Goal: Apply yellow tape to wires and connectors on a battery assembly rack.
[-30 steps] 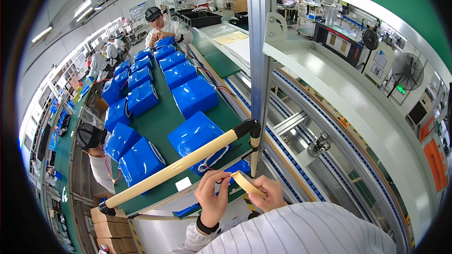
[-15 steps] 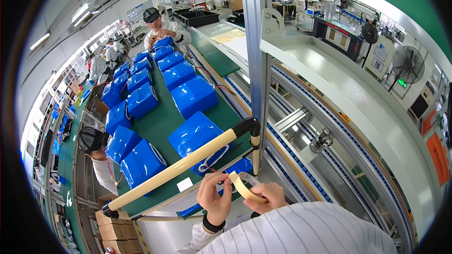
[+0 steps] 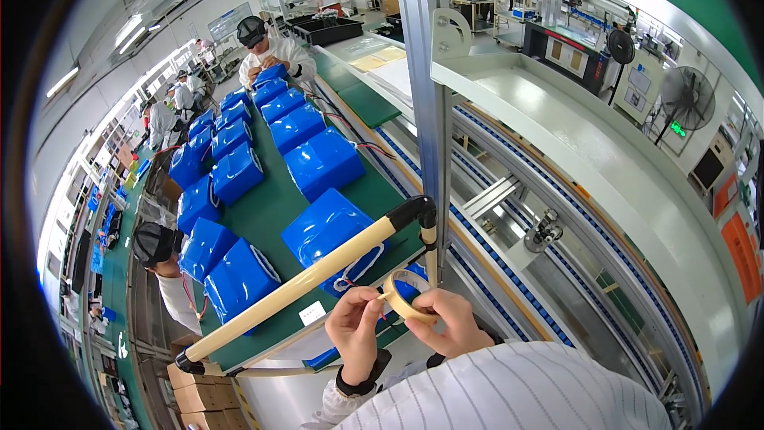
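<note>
The left hand [image 3: 354,338] is nearly closed, thumb and fingertips pinching the short free end of a cream tape roll [image 3: 398,304], while the right hand [image 3: 447,322] grips the ring's near edge between thumb and curled fingers. Both are raised on the near side of a beige rail [image 3: 302,284], the roll near its right end, the left hand pointing upward from a banded wrist, the right angled leftward. Beyond the rail, blue wrapped packs [image 3: 330,227] stand in rows on a green tabletop [image 3: 267,223].
</note>
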`<state>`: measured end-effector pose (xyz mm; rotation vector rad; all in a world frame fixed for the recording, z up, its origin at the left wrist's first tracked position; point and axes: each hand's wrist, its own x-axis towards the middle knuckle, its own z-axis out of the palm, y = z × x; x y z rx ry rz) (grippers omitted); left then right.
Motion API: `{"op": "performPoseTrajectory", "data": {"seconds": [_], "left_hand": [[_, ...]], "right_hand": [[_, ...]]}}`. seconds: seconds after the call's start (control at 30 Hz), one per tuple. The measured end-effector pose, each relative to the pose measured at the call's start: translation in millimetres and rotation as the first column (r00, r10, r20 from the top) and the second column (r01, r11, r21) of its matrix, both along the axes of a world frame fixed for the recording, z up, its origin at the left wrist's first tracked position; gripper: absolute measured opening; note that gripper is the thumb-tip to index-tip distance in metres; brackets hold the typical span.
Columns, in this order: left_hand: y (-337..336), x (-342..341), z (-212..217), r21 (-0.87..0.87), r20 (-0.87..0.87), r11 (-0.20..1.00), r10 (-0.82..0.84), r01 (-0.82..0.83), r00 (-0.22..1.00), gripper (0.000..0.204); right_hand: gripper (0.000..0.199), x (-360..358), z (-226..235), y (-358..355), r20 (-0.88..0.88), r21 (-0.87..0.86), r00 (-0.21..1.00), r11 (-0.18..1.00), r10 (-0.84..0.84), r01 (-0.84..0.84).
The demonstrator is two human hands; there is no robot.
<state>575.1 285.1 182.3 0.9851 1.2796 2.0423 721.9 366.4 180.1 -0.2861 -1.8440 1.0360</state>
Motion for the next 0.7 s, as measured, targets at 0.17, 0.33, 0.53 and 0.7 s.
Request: {"op": "performPoseTrajectory", "data": {"seconds": [0.17,0.33,0.53,0.7], "left_hand": [[1.7,-7.0,-0.3,0.023,-0.001,0.995,-0.096,0.096,0.995,0.011],[-0.3,-8.3,0.4,-0.013,-0.129,0.994,-0.113,0.112,0.985,0.009],[3.2,-12.5,4.0,0.103,-0.346,0.993,-0.021,0.06,0.938,0.007],[3.8,-12.4,3.1,0.146,-0.57,0.988,0.118,-0.041,0.813,0.009]], "right_hand": [[0.026,-10.4,0.4,2.5,-0.014,-0.026,0.999,0.999,0.037,-0.037],[0.035,-13.8,-0.5,2.5,-0.007,-0.065,0.999,0.997,0.052,-0.052],[0.039,-20.5,-4.6,1.3,-0.177,-0.195,0.979,0.971,0.104,-0.138],[0.022,-22.6,-9.4,8.9,-0.12,0.083,0.993,0.996,-0.012,0.022]]}}
